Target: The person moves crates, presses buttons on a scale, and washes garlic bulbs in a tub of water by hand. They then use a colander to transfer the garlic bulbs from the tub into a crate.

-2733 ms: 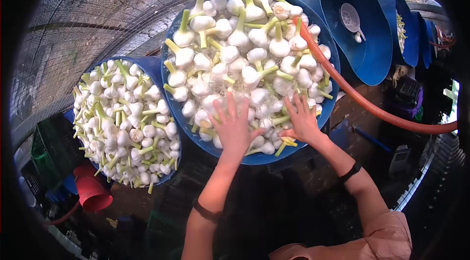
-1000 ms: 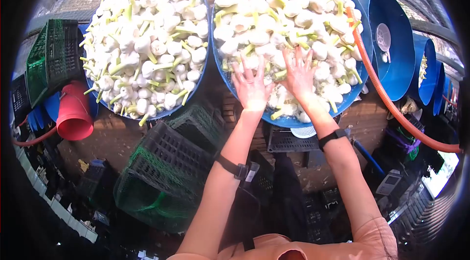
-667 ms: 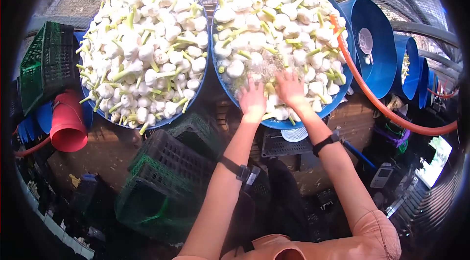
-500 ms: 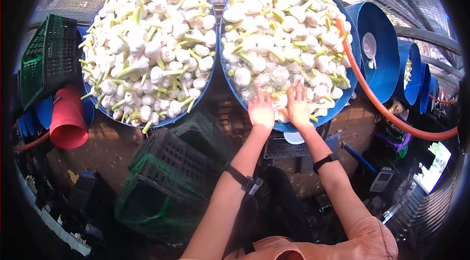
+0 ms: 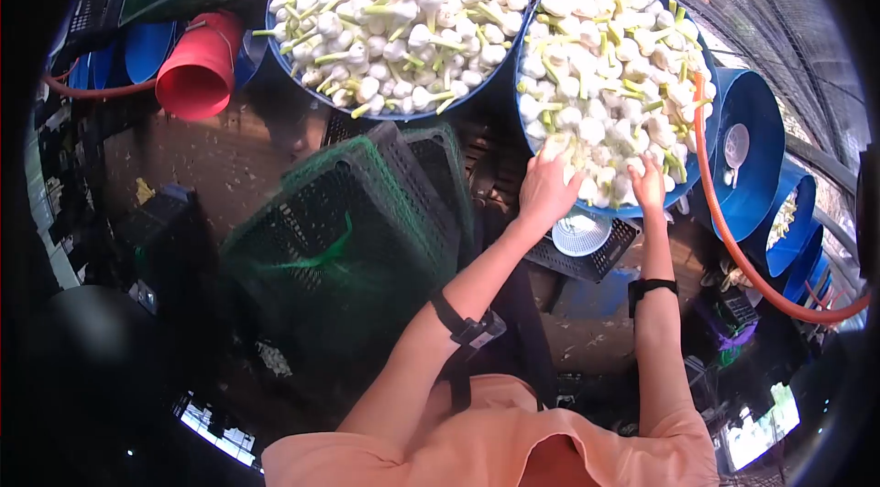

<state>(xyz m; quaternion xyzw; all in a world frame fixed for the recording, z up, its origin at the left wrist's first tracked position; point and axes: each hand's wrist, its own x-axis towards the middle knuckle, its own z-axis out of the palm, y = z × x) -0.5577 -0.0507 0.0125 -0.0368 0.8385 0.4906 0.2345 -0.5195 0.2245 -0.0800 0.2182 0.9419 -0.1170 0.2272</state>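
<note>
Fingers of the left hand (image 5: 547, 189) are partly hidden among garlic (image 5: 605, 93); the far tub (image 5: 286, 65) (upper left) is cropped.

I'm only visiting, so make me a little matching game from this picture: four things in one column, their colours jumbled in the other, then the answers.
Things
1. bucket, lying on its side
2. hose
3. round strainer
4. garlic tub, just above the strainer

Colours
a. orange
b. blue
c. red
d. white

Pairs: 1-c, 2-a, 3-d, 4-b
</note>
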